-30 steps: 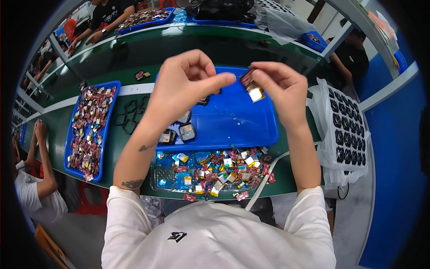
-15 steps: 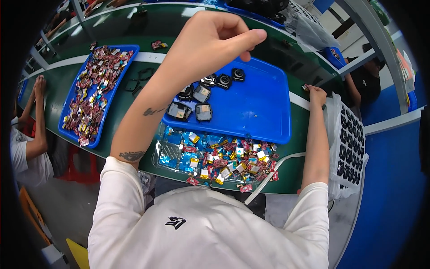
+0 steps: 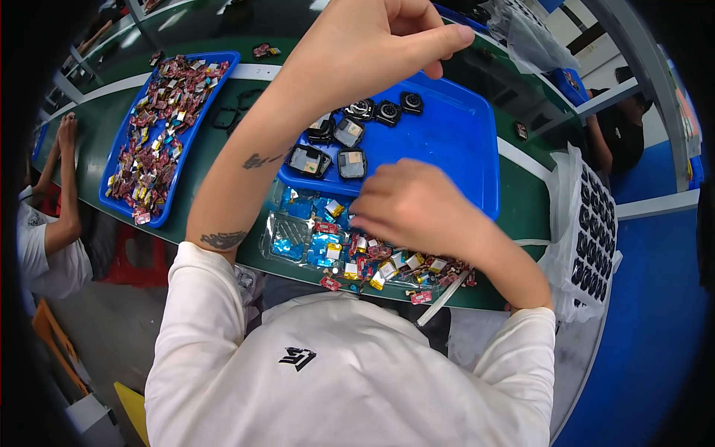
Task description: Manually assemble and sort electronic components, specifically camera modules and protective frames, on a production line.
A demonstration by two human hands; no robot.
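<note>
Head view, looking down on a green desk (image 3: 525,216). Shows a bare right hand (image 3: 410,201), palm down and motion-blurred, over a pile (image 3: 387,272) of small red circuit boards (image 3: 330,283) and silver-and-yellow cells (image 3: 333,252), jumbled in and around a clear plastic tray (image 3: 272,238) near the wearer's body. Cannot tell the state of this grip: fingers curled inward, tips blurred at the pile's upper part, anything pinched hidden from sight. Shows also a left hand (image 3: 372,37), raised high by the far side of a blue tray (image 3: 447,141), thumb stretched out beside bent fingers, nothing visible between; cannot tell about contact behind the thumb. Inside the blue tray, toward its left side, notice dark watch-like cases (image 3: 351,164), well below the raised hand.

For good handling, by judgement: slow down over the pile, choose a loose piece near the top, and pinch lightly by the board's edges. Lift straight up rather than dragging, to avoid snagging neighbours. Keep pressure off the cells, probably easy to dent. Stay clear of the white strap (image 3: 445,298) beside the pile's right end.
</note>
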